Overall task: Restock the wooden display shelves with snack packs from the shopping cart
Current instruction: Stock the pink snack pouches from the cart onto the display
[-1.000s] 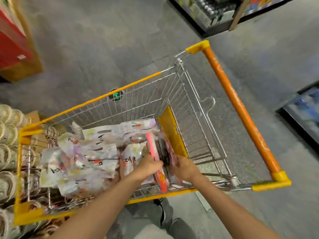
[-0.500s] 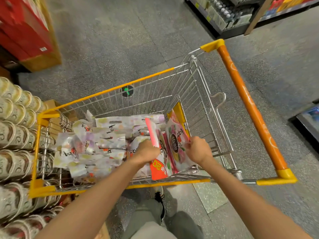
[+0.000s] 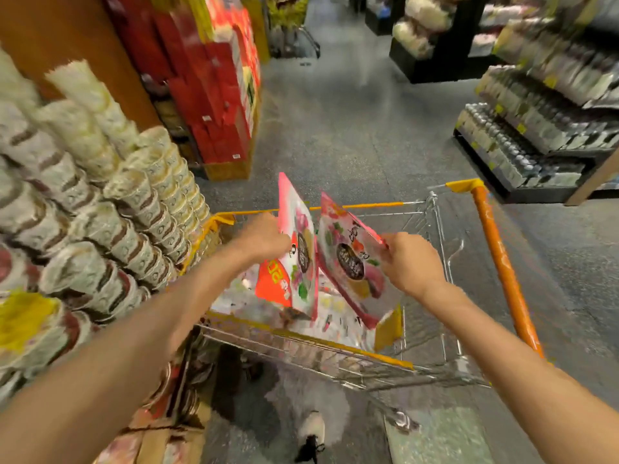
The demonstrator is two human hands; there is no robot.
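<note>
L hand (image 3: 264,237) & R hand (image 3: 410,262) each pinch one pack (image 3: 296,259) edge above cart (image 3: 435,329); slick film may slip, dropping pack.

The two snack packs (image 3: 298,262) (image 3: 351,262) are pink and white with a dark round label and spots of green and red, and the left one has an orange-red corner. The shopping cart (image 3: 365,354) is silver wire with yellow edges and an orange handle (image 3: 499,259). The cups (image 3: 100,209) are white with brown bands, the boxes (image 3: 214,95) are red, and the floor (image 3: 351,128) is speckled grey.

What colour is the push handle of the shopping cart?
Orange, with yellow corner caps; the head view shows the push handle clearly at right.
</note>
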